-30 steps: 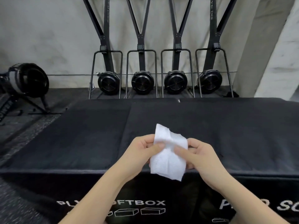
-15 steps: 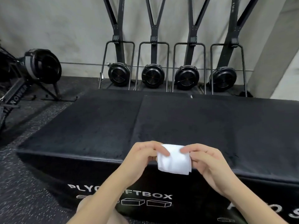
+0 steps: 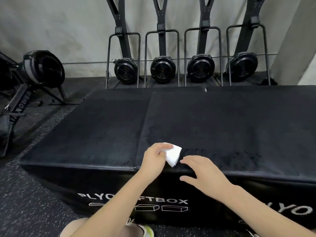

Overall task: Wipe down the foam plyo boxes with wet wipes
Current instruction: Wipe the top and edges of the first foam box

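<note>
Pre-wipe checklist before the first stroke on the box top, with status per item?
1. Wet wipe folded into a compact pad: ok.
2. Left hand grips the wipe: ok.
3. Right hand off the wipe, fingers spread over the front edge: ok.
4. Wipe pressed flat on the right plyo box: cannot tell; it looks held at the near edge.
5. Box tops free of loose items: ok.
6. Left plyo box butted against the right one, narrow seam: ok.

white wipe (image 3: 172, 155), black plyo boxes (image 3: 213, 127), white-speckled dark floor (image 3: 25, 202)
</note>
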`<state>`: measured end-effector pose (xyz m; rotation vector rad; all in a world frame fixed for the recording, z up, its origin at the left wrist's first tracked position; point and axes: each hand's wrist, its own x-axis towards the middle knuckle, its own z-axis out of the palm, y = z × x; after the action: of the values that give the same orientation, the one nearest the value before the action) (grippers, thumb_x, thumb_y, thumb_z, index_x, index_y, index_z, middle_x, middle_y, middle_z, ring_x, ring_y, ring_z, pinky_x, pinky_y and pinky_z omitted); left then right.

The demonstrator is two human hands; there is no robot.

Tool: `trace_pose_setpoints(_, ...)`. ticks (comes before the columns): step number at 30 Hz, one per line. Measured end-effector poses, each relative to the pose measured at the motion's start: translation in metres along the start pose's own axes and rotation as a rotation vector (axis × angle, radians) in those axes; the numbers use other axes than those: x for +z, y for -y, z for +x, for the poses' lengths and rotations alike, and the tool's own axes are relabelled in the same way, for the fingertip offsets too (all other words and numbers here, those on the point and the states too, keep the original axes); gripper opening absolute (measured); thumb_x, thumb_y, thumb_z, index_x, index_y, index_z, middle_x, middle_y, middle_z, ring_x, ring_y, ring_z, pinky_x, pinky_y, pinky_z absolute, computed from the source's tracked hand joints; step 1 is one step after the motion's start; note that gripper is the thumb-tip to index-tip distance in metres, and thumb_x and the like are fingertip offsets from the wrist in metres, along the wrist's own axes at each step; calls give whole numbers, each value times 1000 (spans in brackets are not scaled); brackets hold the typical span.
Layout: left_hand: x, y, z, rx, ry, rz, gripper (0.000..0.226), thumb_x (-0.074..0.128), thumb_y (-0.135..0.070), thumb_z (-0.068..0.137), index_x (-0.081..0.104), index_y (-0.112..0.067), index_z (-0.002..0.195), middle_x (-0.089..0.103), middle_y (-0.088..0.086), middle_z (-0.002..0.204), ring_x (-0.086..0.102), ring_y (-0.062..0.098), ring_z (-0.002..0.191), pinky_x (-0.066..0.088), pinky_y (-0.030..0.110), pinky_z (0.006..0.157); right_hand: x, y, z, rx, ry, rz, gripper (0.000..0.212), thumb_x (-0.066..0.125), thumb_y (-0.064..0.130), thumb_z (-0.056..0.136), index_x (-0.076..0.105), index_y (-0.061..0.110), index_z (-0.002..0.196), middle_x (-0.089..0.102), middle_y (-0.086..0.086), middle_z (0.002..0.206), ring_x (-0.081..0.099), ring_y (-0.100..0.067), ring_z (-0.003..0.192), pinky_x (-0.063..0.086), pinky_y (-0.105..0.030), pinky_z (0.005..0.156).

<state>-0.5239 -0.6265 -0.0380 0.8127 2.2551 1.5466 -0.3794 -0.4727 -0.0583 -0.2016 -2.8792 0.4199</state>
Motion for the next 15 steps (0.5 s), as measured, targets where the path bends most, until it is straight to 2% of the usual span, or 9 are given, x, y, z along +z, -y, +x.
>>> trace_pose_setpoints(2,5,8,7,88,77,159,36,54,-5,94,70,-24,120,59,-13,131,53,7,126,42,28,109,9,-12,5,-64,-39,-183,63,80,56,73,66,26,126,62,10,132,58,-13,123,41,-32,106)
trace_pose_setpoints(3,4,13,10,140,143,314,34,59,-17,95,64,-24,128,53,-13,140,45,9,134,35,31,115,12,-17,7,-79,-66,-226,65,87,54,64,70,25,119,66,9,125,63,-15,115,48,-35,99)
trace_pose_setpoints(5,1,23,13,226,297,638,57,67,-50,89,51,-27,139,34,-12,155,23,12,144,16,38,121,17,-25,9,-123,-131,-279,66,93,50,54,73,24,111,69,8,118,68,-16,106,57,-35,85)
trace_pose_setpoints(7,1,31,13,311,368,846,86,68,-70,77,37,-27,145,21,-11,159,12,14,145,9,40,118,20,-28,7,-183,-203,-336,62,94,46,56,75,21,109,72,5,116,70,-20,104,60,-37,80)
trace_pose_setpoints(9,5,35,11,406,321,975,93,70,-69,76,30,-26,148,18,-7,161,15,18,145,11,41,117,25,-29,1,-254,-288,-384,54,92,40,63,76,14,109,73,0,113,71,-24,102,62,-39,74)
trace_pose_setpoints(11,11,36,9,467,246,1035,81,69,-56,86,31,-23,149,22,-3,161,22,21,146,17,41,117,27,-30,0,-310,-367,-406,44,88,34,71,76,10,106,74,-2,109,72,-24,97,61,-38,60)
trace_pose_setpoints(13,14,34,7,537,227,1087,73,72,-41,87,39,-18,148,35,2,158,34,23,145,26,42,117,24,-32,4,-340,-410,-412,29,73,31,82,74,10,102,74,-1,103,73,-22,88,56,-35,46)
trace_pose_setpoints(15,16,31,4,625,190,1119,74,86,-29,75,54,-11,139,56,6,143,54,25,133,43,43,110,16,-32,9,-341,-429,-390,28,55,30,89,72,11,97,72,1,94,71,-19,77,50,-33,39)
